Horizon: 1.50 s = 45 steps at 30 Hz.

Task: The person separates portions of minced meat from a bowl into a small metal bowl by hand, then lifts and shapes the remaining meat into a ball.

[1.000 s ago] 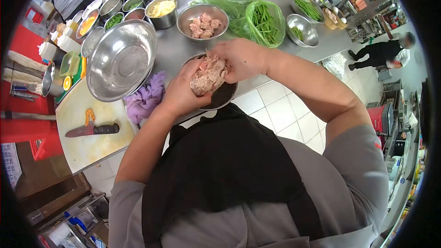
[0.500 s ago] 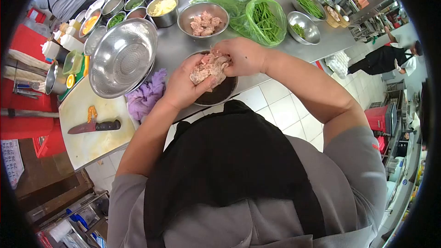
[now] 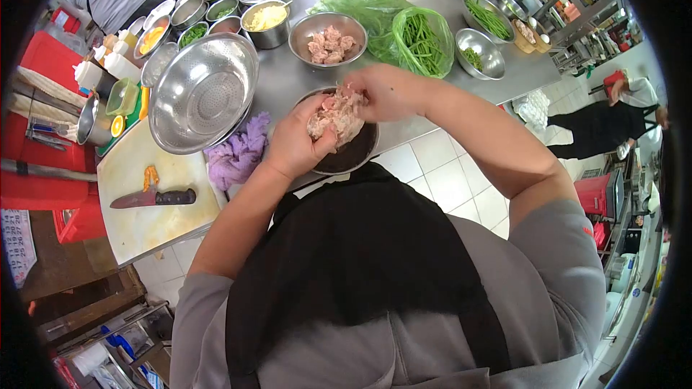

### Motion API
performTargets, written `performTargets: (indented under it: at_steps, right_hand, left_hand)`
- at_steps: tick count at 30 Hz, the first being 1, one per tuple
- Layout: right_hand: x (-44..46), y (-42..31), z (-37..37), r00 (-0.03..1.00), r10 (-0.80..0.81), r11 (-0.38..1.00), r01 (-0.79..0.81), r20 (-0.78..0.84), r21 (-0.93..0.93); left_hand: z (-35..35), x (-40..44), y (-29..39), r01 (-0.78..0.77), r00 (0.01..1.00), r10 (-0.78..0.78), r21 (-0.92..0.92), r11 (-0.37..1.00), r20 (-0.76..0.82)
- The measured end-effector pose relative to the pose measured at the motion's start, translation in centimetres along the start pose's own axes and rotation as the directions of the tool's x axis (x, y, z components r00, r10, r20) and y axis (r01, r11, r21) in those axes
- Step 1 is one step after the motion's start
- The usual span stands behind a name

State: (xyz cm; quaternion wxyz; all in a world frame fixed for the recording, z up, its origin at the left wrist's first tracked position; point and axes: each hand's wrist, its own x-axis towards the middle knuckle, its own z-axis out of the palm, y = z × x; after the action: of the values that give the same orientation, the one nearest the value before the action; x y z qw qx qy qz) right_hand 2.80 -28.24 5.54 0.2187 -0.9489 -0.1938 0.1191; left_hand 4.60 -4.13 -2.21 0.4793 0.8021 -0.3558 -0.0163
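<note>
A lump of pale pink raw meat (image 3: 339, 124) is held up over a dark-looking bowl (image 3: 362, 157) at the table's front edge. My left hand (image 3: 292, 140) is closed around its left side, thumb across the front. Fingers of my right hand (image 3: 386, 94), a little blurred, grip the meat's upper right edge. Just beyond my hands stands a steel bowl (image 3: 297, 49) with chunks of similar meat (image 3: 331, 45) in it.
Left of my hands are a steel colander (image 3: 184, 94), a purple cloth (image 3: 241, 142) and a cutting board (image 3: 162, 227) with a knife (image 3: 153, 199). Green beans (image 3: 423, 39) in a plastic bag lie at the right. Another person (image 3: 613, 119) stands further right.
The view has shifted slightly, moving the table things a little rightward. My right fingers have moved slightly along the meat's edge; my left hand still holds it.
</note>
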Motion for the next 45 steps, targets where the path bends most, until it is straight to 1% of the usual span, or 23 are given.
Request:
performTargets:
  at_steps: [1, 4, 5, 6, 7, 8, 10, 11, 14, 17, 20, 23, 26, 29, 32, 33, 36, 37, 40, 43, 45]
  right_hand:
    - [-0.3, -0.7, -0.4, 1.0, -0.01, 1.0, 0.01, 0.009, -0.027]
    - [-0.4, -2.1, -0.9, 0.998, 0.032, 0.999, -0.032, 0.061, 0.002]
    - [-0.6, -2.4, -0.9, 0.998, 0.038, 0.999, -0.037, 0.057, -0.017]
    - [-0.7, -2.6, -0.9, 0.998, 0.039, 0.998, -0.037, 0.046, -0.041]
    - [-0.6, -2.7, -0.8, 0.999, 0.039, 0.997, -0.037, 0.035, -0.062]
    - [-0.4, -2.4, -0.5, 0.998, 0.054, 0.997, -0.053, 0.017, -0.06]
    - [0.1, -1.5, 0.7, 0.996, 0.085, 0.995, -0.085, -0.004, -0.046]
    - [0.3, -1.1, 1.0, 0.997, 0.077, 0.997, -0.077, -0.022, -0.003]
    - [0.5, -0.5, 1.5, 0.969, 0.244, 0.945, -0.229, -0.035, 0.232]
    - [0.3, 0.7, 1.6, 0.94, 0.319, 0.795, -0.333, 0.118, 0.506]
    - [0.2, -1.1, -1.9, 0.898, 0.333, 0.775, -0.435, 0.288, 0.459]
    - [1.4, 0.3, -2.2, 0.899, 0.251, 0.84, -0.386, 0.358, 0.381]
    - [2.2, 2.4, -1.7, 0.932, 0.075, 0.932, -0.192, 0.354, 0.308]
    - [2.2, 2.2, -1.1, 0.959, 0.114, 0.925, -0.197, 0.258, 0.324]
    - [2.3, 3.4, 0.6, 0.97, 0.038, 0.951, -0.108, 0.239, 0.288]
    - [2.1, 3.3, 0.9, 0.975, 0.068, 0.931, -0.138, 0.211, 0.339]
    - [1.9, 3.7, 2.0, 0.989, 0.076, 0.88, -0.127, 0.127, 0.458]
    - [1.9, 3.6, 2.0, 0.966, 0.165, 0.832, -0.244, 0.197, 0.498]
    - [1.9, 3.7, 1.9, 0.936, 0.226, 0.759, -0.343, 0.271, 0.553]
    - [1.2, 3.1, 0.1, 0.985, 0.022, 0.868, -0.103, 0.17, 0.485]
    - [2.0, 3.5, -0.3, 0.974, -0.053, 0.919, -0.038, 0.219, 0.393]
  left_hand:
    - [-0.3, 0.2, 0.3, -0.009, 1.0, 0.009, 0.0, 1.0, 0.009]
    - [-0.5, 0.1, 0.1, -0.02, 0.996, 0.023, -0.044, 0.999, 0.081]
    - [-0.6, 0.5, -0.1, -0.035, 0.994, 0.041, -0.061, 0.998, 0.104]
    - [-0.1, 0.3, -1.3, -0.097, 0.992, 0.103, -0.088, 0.991, 0.073]
    - [-0.1, 0.3, -1.5, -0.12, 0.991, 0.123, -0.058, 0.991, 0.048]
    - [0.0, 0.1, -1.6, -0.132, 0.991, 0.133, -0.031, 0.991, 0.027]
    - [-0.1, 0.3, -1.5, -0.133, 0.99, 0.135, -0.037, 0.99, 0.032]
    - [-0.1, 0.3, -1.5, -0.129, 0.991, 0.131, -0.044, 0.991, 0.032]
    - [-0.2, 0.6, -1.8, -0.144, 0.988, 0.15, -0.107, 0.984, 0.048]
    - [-0.3, 0.3, -1.3, -0.242, 0.97, 0.242, -0.011, 0.97, -0.002]
    - [-0.3, 0.4, -1.6, -0.227, 0.974, 0.227, -0.071, 0.971, -0.014]
    - [-0.5, 0.6, -1.4, -0.159, 0.987, 0.16, -0.111, 0.981, 0.001]
    - [-0.5, 0.4, -2.0, -0.127, 0.992, 0.126, -0.095, 0.987, -0.019]
    - [-0.8, 0.4, -2.3, -0.142, 0.99, 0.142, -0.123, 0.982, -0.006]
    - [-0.7, 0.8, -2.0, -0.172, 0.984, 0.176, -0.113, 0.979, 0.026]
    - [-0.9, 1.0, -1.8, -0.12, 0.991, 0.126, -0.128, 0.984, 0.04]
    - [-1.1, 1.1, -1.9, -0.097, 0.991, 0.113, -0.209, 0.973, 0.066]
    - [-1.1, 1.0, -2.2, -0.113, 0.99, 0.128, -0.21, 0.971, 0.057]
    - [-0.7, 1.0, -2.7, -0.156, 0.986, 0.165, -0.163, 0.974, 0.04]
    - [-0.8, 0.8, -2.8, -0.095, 0.993, 0.108, -0.211, 0.973, 0.05]
    - [-0.6, 0.8, -3.1, -0.148, 0.986, 0.158, -0.175, 0.973, 0.05]
